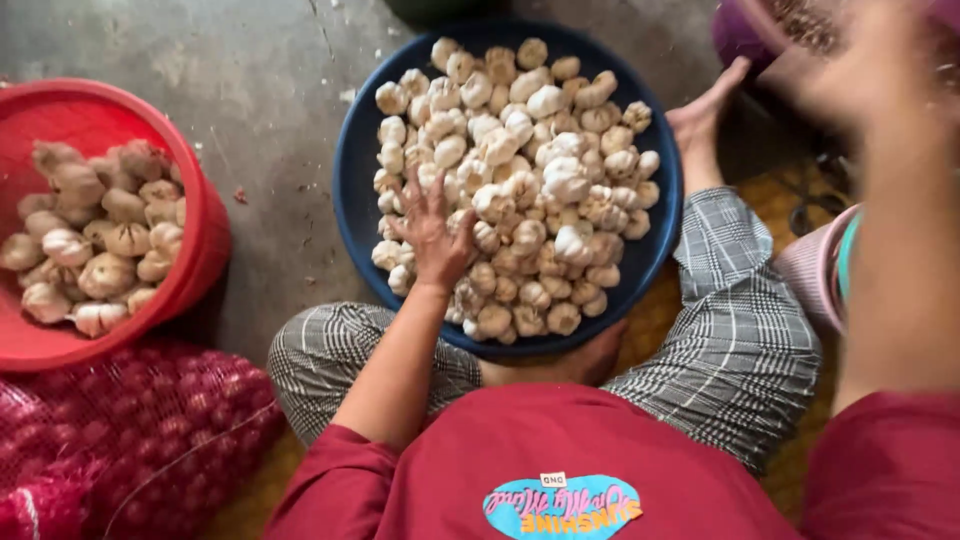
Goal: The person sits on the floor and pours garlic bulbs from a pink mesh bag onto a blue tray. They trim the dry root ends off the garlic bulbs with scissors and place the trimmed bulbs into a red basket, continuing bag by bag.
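Red shirt cloth fills the bottom of our view, checked trousers beyond it. Our left hand (432,232) lies spread, fingers open, on the garlic bulbs (520,180) heaped in the blue basin (352,190) on the floor between our knees. We judge them light, firm and papery, best pinched round the belly. Our right hand (850,75) is raised and blurred near a purple container (740,35); its grip we cannot tell. More garlic fills the red basket (195,200).
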